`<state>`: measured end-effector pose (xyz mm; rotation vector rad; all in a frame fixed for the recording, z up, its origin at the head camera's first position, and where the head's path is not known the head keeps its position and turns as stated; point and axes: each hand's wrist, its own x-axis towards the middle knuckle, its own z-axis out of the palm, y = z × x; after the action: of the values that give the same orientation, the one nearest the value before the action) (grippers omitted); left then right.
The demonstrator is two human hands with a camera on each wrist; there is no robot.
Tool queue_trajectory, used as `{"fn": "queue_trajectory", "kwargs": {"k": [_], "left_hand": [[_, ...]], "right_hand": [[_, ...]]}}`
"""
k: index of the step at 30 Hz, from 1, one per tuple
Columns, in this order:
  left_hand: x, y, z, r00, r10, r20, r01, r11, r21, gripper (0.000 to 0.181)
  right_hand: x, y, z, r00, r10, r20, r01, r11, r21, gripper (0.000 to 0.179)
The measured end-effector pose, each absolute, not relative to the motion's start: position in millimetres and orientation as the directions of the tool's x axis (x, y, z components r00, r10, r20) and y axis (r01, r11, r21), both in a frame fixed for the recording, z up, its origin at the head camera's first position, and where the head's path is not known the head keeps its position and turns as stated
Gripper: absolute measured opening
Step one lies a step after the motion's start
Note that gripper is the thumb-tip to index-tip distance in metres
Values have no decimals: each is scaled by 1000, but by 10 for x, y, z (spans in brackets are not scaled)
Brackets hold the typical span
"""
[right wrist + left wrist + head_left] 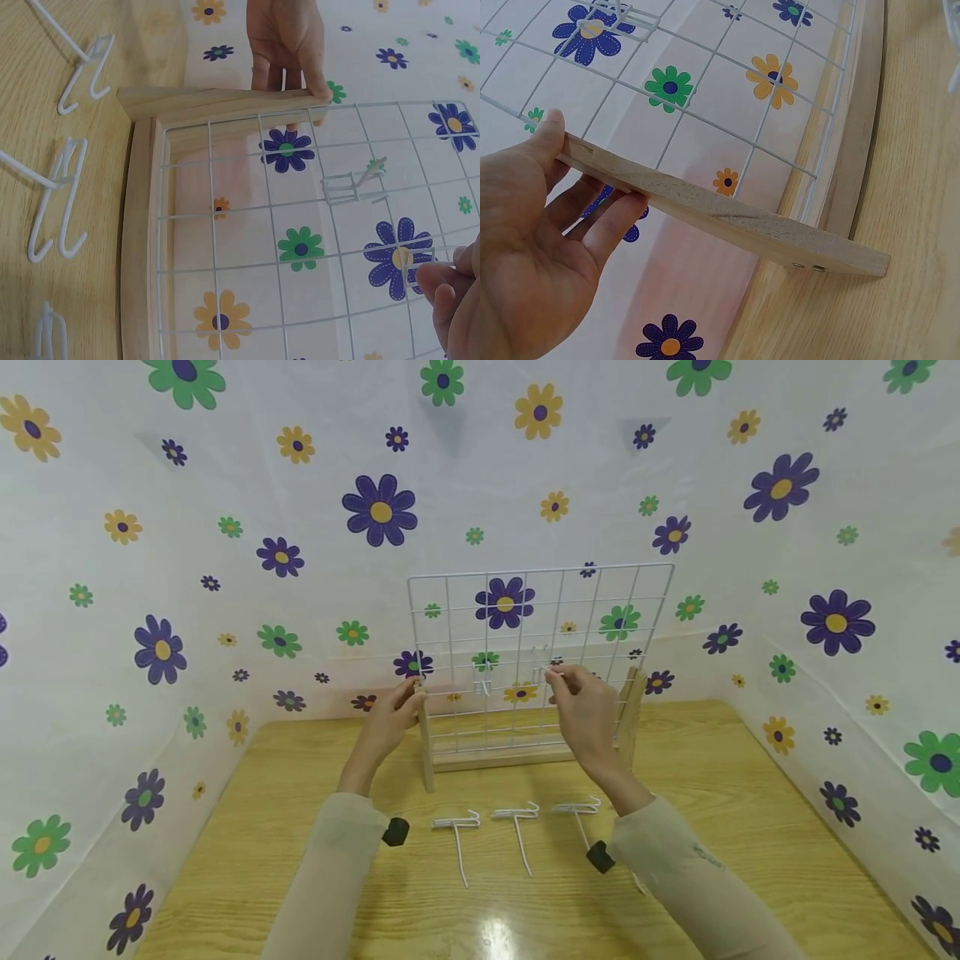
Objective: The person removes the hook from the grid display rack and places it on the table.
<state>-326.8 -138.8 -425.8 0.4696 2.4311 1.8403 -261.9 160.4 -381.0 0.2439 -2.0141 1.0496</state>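
A white wire grid panel (540,571) stands in a wooden stand (510,760). My left hand (390,718) grips the top of the stand's left upright (727,214), thumb on one side and fingers on the other. At the middle of the grid my right hand (588,714) pinches a white wire hook (409,266), whose bracket end overlaps the grid wires. To its left, another white hook (482,683) hangs on the grid with its prong toward me. My right fingers partly hide the held hook.
Three more white wire hooks lie in a row on the wooden table, a left one (456,822), a middle one (515,814) and a right one (576,808). A flower-patterned white sheet (315,585) surrounds the table at the back and sides.
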Motion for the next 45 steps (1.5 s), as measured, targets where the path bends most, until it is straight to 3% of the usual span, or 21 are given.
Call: {"fn": "queue_trajectory", "kwargs": {"k": [10, 32, 45], "left_hand": [[-3243, -1402, -4257, -949, 281, 141, 214, 252, 944, 62], [-3238, -1396, -4248, -952, 274, 139, 214, 267, 940, 64], [-3250, -1395, -4276, -951, 272, 151, 223, 258, 940, 62]], "right_hand": [[-2488, 1673, -3749, -686, 200, 700, -478, 602, -640, 12], [-2210, 1796, -3866, -659, 206, 723, -534, 548, -644, 8], [-1947, 1897, -4115, -707, 213, 674, -489, 542, -684, 4]]}}
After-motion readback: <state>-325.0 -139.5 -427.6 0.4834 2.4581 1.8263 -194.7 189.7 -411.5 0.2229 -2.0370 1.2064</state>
